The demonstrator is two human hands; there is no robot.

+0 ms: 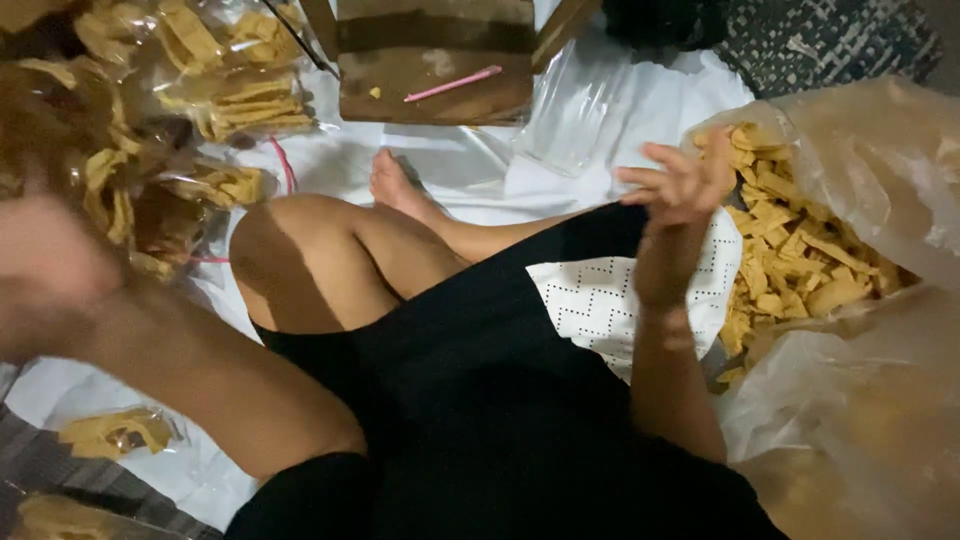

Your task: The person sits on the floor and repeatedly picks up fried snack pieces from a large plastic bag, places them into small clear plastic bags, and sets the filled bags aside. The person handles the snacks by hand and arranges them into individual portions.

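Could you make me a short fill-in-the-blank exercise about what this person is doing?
1. The right hand reaches toward a big clear bag full of yellow ____.
2. The blurred left hand is beside a pile of small filled ____.
3. A ____ straw lies on the wooden stool.

Missing words: chips; packets; pink

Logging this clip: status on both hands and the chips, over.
Right hand open, fingers spread above loose yellow chips in big plastic bag. Left hand blurred, by packed chip bags, grip unclear. Nothing blocking.
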